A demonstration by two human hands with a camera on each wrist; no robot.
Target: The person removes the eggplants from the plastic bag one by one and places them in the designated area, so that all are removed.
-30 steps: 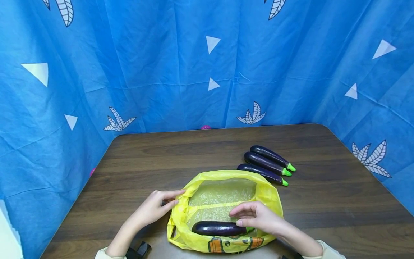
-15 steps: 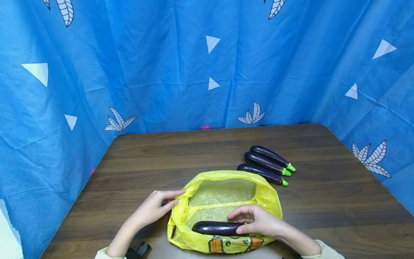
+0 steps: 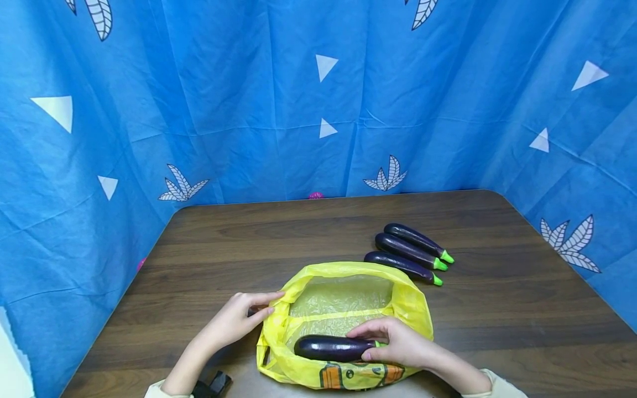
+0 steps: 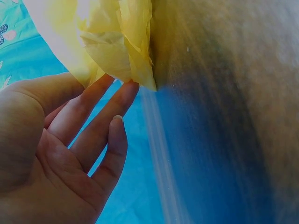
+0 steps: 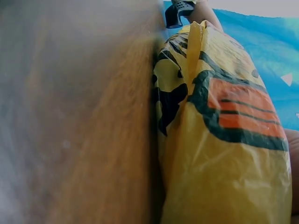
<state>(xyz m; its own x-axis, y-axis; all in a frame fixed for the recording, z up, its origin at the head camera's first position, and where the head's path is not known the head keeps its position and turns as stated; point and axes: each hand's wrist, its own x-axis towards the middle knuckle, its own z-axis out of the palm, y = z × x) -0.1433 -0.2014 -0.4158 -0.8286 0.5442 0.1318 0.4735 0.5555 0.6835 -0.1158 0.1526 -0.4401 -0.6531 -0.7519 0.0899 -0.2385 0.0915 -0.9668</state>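
Observation:
In the head view, a yellow plastic bag (image 3: 420, 309) lies with its wide mouth facing up. One dark purple eggplant (image 3: 330, 348) lies crosswise within the mouth, along the near side. My right hand (image 3: 398, 342) grips this eggplant near its green stem end, thumb on the near side and fingers on the far side. At the bag's left rim, my left hand (image 3: 236, 318) pinches the plastic between thumb and fingers. The left wrist view shows the left hand (image 4: 79, 126) with its thumb and fingertips at the bag's crumpled edge (image 4: 121, 46). Printed plastic (image 5: 229, 163) hides the right hand's fingers in the right wrist view.
Three more eggplants (image 3: 410, 251) lie side by side on the brown wooden table (image 3: 239, 237), just behind the bag, green stems pointing right. A blue patterned curtain (image 3: 239, 99) surrounds the table's back and sides. A black wrist strap piece (image 3: 219, 382) shows by the left forearm.
My right fingers have closed onto the eggplant's stem end, and the eggplant has risen slightly. The left hand stays at the bag's left rim.

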